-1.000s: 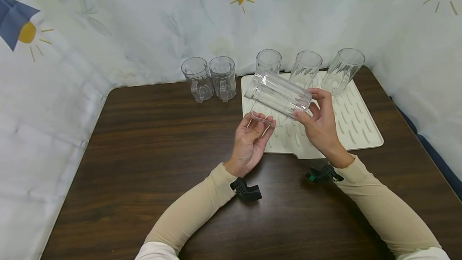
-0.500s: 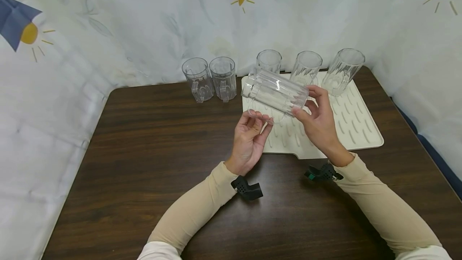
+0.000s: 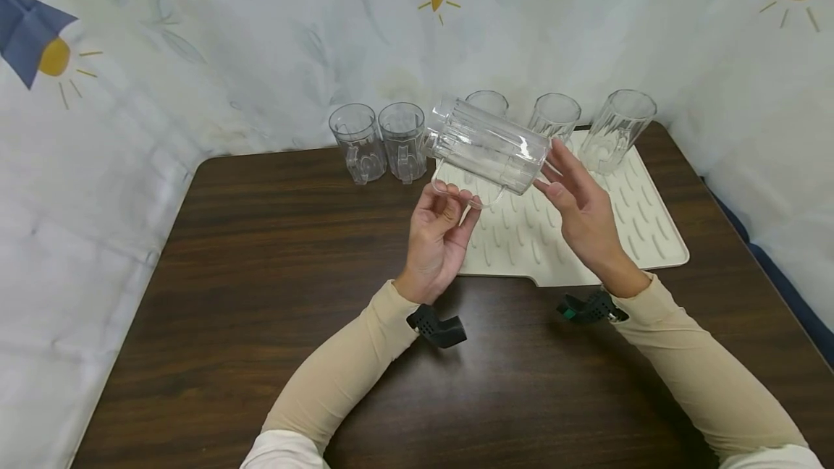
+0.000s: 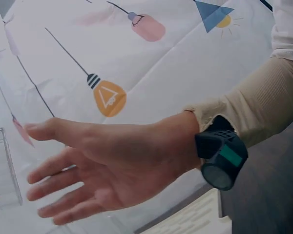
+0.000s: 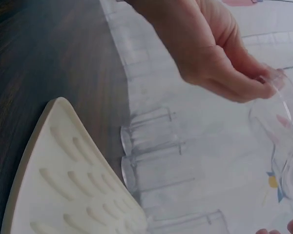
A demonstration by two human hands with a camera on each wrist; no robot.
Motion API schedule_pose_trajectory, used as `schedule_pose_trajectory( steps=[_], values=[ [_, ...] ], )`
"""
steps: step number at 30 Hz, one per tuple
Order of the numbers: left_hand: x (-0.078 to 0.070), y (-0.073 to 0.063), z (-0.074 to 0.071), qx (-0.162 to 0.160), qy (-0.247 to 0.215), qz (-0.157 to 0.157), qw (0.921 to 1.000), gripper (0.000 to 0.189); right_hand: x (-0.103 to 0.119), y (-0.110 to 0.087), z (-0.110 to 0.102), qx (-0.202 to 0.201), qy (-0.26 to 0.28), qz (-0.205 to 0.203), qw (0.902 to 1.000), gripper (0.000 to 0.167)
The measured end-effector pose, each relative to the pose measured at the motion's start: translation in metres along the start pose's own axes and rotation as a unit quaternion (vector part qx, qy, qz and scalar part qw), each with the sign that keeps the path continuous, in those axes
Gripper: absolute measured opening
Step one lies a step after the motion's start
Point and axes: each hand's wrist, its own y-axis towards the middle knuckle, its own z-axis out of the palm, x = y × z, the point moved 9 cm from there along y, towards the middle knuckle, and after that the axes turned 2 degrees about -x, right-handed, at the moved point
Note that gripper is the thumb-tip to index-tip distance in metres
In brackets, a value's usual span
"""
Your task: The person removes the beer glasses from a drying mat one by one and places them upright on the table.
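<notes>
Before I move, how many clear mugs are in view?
6. The held mug is in the left hand; a pair of mugs stands left of the cream mat; three mugs line its far side, two of them partly hidden.

Your clear, faceted mug (image 3: 489,145), aloft, tilted nearly sideways, handle (image 3: 493,202) toward you, above the table (image 3: 260,273) near its far edge
</notes>
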Motion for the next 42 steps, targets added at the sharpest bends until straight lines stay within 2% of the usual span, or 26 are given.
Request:
schedule_pose_trajectory(
  steps=[4,8,13,19,22,27,29,36,42],
  values=[
    [-0.011,0.003,0.007,0.016,0.004,0.008,0.9998,0.016,0.003,-0.001,-0.006,0.006,-0.016,-0.025,0.9995,0.055],
    [-0.021,0.006,0.013,0.026,0.015,0.016,0.9994,0.016,0.002,-0.003,-0.016,0.003,-0.06,-0.019,0.998,0.053],
    [-0.032,0.01,0.018,0.035,0.026,0.024,0.9988,0.016,0.002,-0.008,-0.038,-0.015,-0.155,0.003,0.9877,0.055],
    [-0.046,0.014,0.024,0.054,0.052,0.043,0.9963,0.014,0.005,-0.015,-0.066,-0.031,-0.223,0.001,0.9743,0.056],
    [-0.054,0.014,0.028,0.066,0.06,0.054,0.9945,0.014,0.006,-0.019,-0.08,-0.034,-0.279,0.011,0.9596,0.056],
    [-0.069,0.016,0.035,0.075,0.075,0.066,0.9921,0.015,0.007,-0.027,-0.101,-0.031,-0.381,0.033,0.9235,0.06],
    [-0.075,0.017,0.036,0.074,0.089,0.071,0.9908,0.016,0.006,-0.029,-0.108,-0.025,-0.405,0.038,0.9131,0.063],
    [-0.099,0.021,0.031,0.061,0.153,0.087,0.9825,0.018,-0.004,-0.04,-0.134,0.016,-0.458,0.053,0.8872,0.073],
    [-0.117,0.021,0.027,0.065,0.184,0.097,0.976,0.017,-0.024,-0.049,-0.155,0.063,-0.494,0.071,0.8642,0.083]
  ],
)
